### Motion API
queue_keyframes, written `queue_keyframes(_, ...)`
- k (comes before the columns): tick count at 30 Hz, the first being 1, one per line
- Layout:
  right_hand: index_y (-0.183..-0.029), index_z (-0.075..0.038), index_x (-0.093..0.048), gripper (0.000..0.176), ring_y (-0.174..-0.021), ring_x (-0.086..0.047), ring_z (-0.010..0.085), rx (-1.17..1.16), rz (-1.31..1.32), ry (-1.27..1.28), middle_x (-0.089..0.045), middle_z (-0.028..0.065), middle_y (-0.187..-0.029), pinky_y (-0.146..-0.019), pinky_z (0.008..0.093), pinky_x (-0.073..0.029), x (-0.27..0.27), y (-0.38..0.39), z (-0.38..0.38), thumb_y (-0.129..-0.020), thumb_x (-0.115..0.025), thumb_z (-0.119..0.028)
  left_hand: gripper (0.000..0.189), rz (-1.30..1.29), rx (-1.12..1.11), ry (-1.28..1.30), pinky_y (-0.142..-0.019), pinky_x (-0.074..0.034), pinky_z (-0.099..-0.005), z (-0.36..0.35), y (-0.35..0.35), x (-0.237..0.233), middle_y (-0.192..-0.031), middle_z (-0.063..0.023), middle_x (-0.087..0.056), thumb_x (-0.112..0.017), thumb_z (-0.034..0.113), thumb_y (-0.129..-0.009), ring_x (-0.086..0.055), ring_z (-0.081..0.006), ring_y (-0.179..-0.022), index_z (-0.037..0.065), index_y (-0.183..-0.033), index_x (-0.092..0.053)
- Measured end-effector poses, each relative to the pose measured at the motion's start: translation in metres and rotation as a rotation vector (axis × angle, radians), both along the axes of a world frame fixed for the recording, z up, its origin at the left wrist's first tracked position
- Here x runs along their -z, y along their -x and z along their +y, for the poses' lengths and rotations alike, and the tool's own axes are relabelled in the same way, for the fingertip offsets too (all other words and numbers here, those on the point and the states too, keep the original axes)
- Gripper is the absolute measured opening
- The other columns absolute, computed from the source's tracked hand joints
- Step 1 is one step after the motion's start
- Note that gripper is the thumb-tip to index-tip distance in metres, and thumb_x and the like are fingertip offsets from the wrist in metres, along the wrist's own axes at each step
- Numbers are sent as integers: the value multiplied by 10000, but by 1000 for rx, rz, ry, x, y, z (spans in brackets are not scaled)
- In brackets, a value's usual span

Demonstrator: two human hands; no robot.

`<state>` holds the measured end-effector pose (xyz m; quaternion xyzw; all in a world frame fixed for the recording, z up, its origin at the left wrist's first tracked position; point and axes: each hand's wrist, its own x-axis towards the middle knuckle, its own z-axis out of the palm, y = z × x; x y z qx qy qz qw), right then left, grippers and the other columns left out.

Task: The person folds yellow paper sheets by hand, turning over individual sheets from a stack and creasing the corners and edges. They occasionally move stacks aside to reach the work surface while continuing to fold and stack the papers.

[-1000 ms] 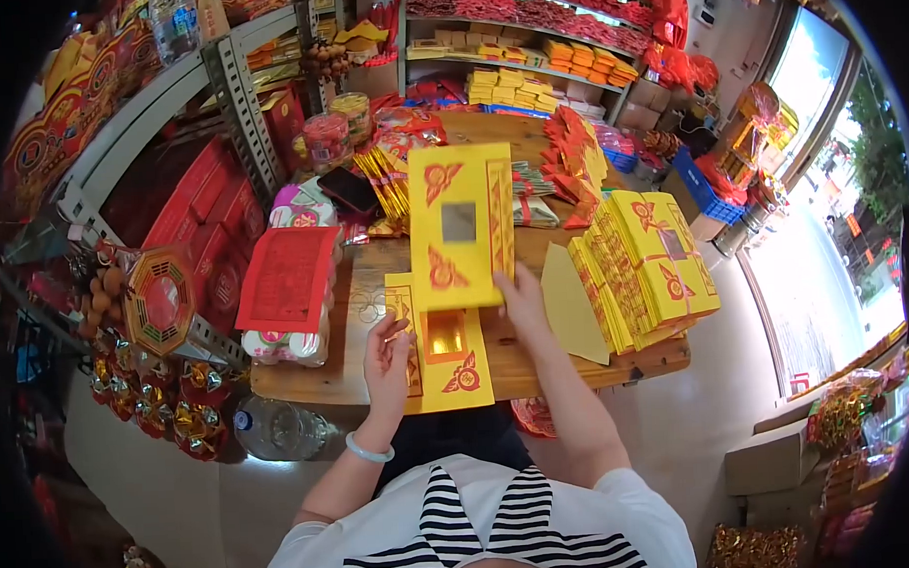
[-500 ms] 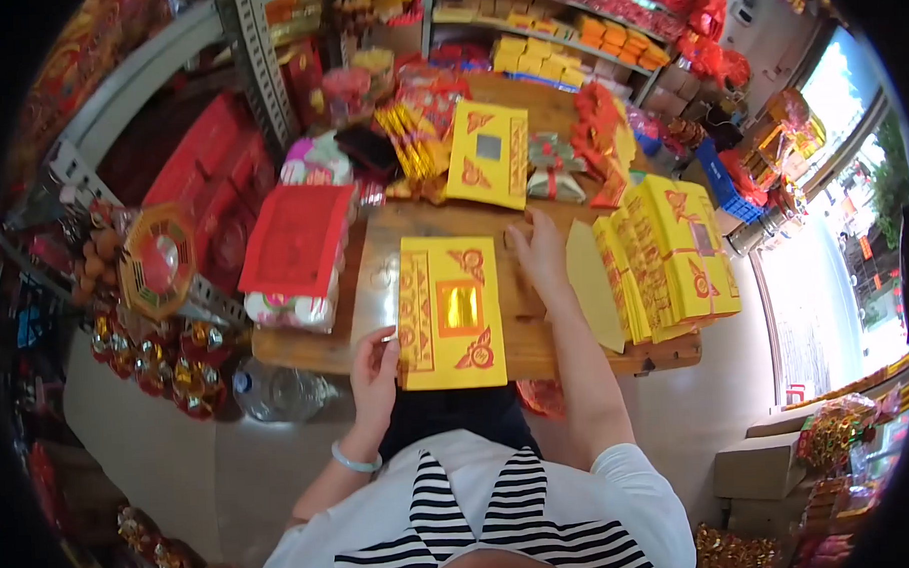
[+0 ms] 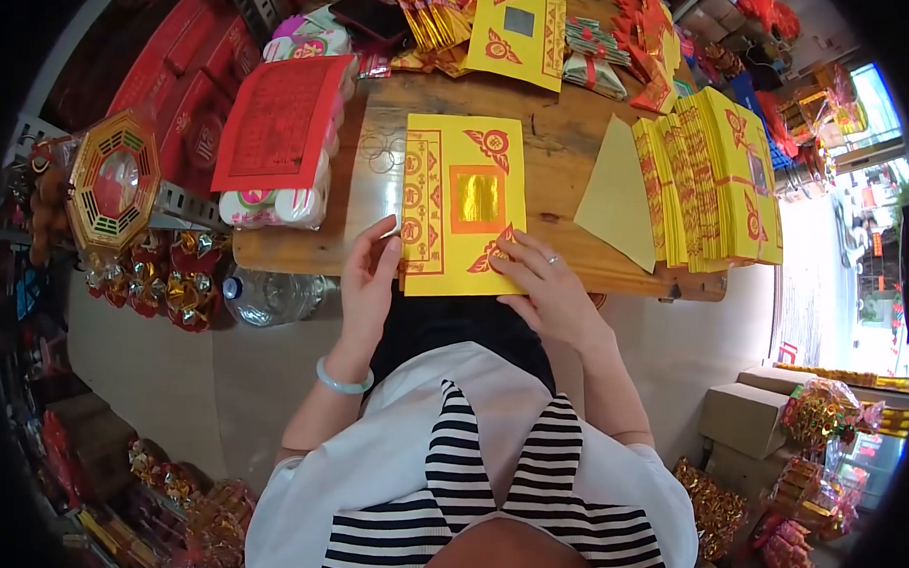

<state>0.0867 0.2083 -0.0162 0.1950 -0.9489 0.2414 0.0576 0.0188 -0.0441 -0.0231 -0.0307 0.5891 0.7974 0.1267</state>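
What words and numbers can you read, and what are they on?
No words or numbers are clear enough to quote.
Front yellow paper: circled marks like writing, too small to read.
Red sheet: lines of print, too blurred.
Red boxes: round emblems, too blurred.
Tied yellow stack: red printing, too small.
Eight-sided plaque: short bars, no readable letters.

Red printed sheet (image 3: 279, 120) lies atop plastic-wrapped rolls (image 3: 300, 206), L side of wooden tbl (image 3: 358, 242); rubber bands (image 3: 382, 149) nearby. Octagonal bagua plaque (image 3: 117, 181) farther L. Clear bottle (image 3: 280, 295) w/ blue cap by tbl's front edge. Cardboard box (image 3: 745, 420) lower R.
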Motion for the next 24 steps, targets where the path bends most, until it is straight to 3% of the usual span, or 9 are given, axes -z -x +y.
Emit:
queue_keyframes(6, -1242, -84, -605, 505, -1334, -443, 300, 32, -65, 28, -536, 68, -1368, -1048, 399, -381, -14, -3, -7, -805, -746, -291, 379, 215, 148, 448, -840, -460, -222, -14, 2, 23, -1147, -105, -587, -571, 111, -974, -570, -147, -974, -50, -1315, -534)
queue_keyframes(10, -1224, -77, -608, 493, -1321, -450, 306, 42, -61, 24, -539, 61, -1364, -1041, 394, -384, -15, -1, -11, -807, -745, -301, 385, 293, 122, 695, -745, -476, -243, -10, -4, 12, -1022, -98, -567, -619, 128, -938, -553, -157, -822, -57, -1271, -565)
queue_keyframes(16, -1205, -71, -611, 485, -1292, -466, 312, 68, -45, 55, -543, 67, -1347, -1036, 392, -384, -13, 1, -15, -809, -748, -316, 419, 197, 180, 712, -737, -484, -261, -5, 9, 12, -1035, -112, -563, -644, 190, -934, -547, -154, -818, -62, -1259, -570)
queue_keyframes(20, -1207, -72, -606, 510, -1251, -483, 319, 110, -28, 19, -545, 91, -1323, -1030, 400, -388, -11, 0, -21, -798, -758, -338, 413, -186, 260, 184, -800, -495, -235, -2, 26, 22, -1052, -122, -558, -638, 154, -945, -580, -156, -927, -59, -1283, -533)
queue_keyframes(24, -1199, -62, -595, 507, -1221, -498, 329, 125, 14, 62, -551, 105, -1278, -1010, 408, -401, -10, -3, -26, -801, -755, -331, 435, 133, 100, 337, -765, -499, -238, 16, 19, 38, -1072, -147, -563, -654, 167, -936, -568, -166, -883, -42, -1280, -490)
